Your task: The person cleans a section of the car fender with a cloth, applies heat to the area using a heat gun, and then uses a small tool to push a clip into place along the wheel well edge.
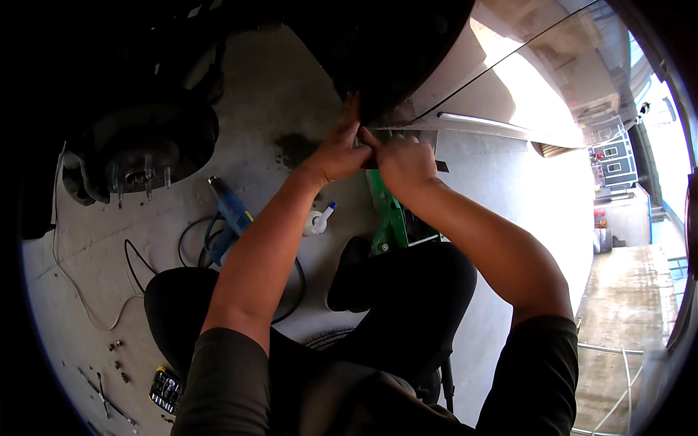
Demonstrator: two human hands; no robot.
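Note:
My left hand (342, 149) reaches up to the lower edge of the black wheel-arch liner (392, 51), fingers stretched out along it. Right beside it, my right hand (407, 163) is closed beneath the light-coloured car body panel (472, 98), one finger pointing toward the left hand. A dark flat strip (442, 166) sticks out past the right hand's outer side; what the fingers grip is mostly hidden. Just below the hands stands a green floor jack (389, 218). The deep shade of the liner hides the left fingertips' contact.
A bare wheel hub (138, 174) with studs hangs at the left. On the concrete floor lie a blue heat gun (231, 206) with its cord, a white bottle (316, 222) with a blue tip, a socket set (166, 391), a cross wrench (105, 398) and several nuts (118, 344).

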